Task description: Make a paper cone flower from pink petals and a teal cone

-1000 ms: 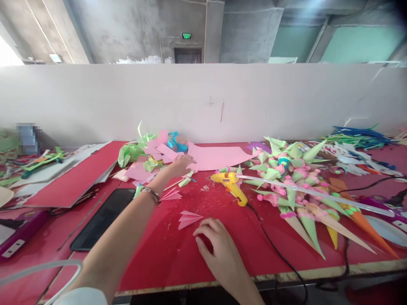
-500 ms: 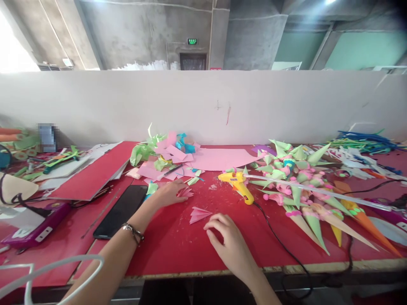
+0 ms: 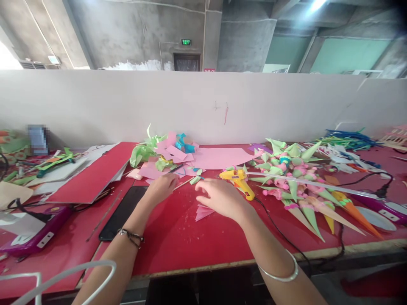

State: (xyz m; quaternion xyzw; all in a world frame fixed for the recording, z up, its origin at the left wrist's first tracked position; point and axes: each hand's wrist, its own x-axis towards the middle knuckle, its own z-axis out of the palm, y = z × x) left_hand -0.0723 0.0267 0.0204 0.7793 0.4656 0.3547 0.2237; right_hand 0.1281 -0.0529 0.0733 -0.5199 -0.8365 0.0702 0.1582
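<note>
My left hand (image 3: 161, 189) is over the table, its fingers curled closed at one end of a thin pale stick (image 3: 183, 184). The stick points right from the fingertips; the hand hides its near end. To the right, my right hand (image 3: 221, 198) hovers with bent fingers and the thumb apart, and I see nothing between them. A pleated pink paper piece (image 3: 203, 212) lies just below its fingers, partly covered by the hand. Close beyond the right hand rests a yellow hot glue gun (image 3: 238, 182) with a long clear glue stick (image 3: 305, 184) in its back.
A black phone (image 3: 122, 214) lies by my left forearm. Paper scraps (image 3: 168, 150) and a pink sheet (image 3: 222, 157) lie at the back. Right are several cone-shaped paper figures (image 3: 295, 182). Purple power strips (image 3: 47, 226) flank the red table (image 3: 178, 250); the glue gun's cord (image 3: 280, 231) trails forward.
My right hand has moved up and left, over the pleated pink paper. My left hand has shifted left; the pink piece at its fingers no longer shows, and a pale stick shows there.
</note>
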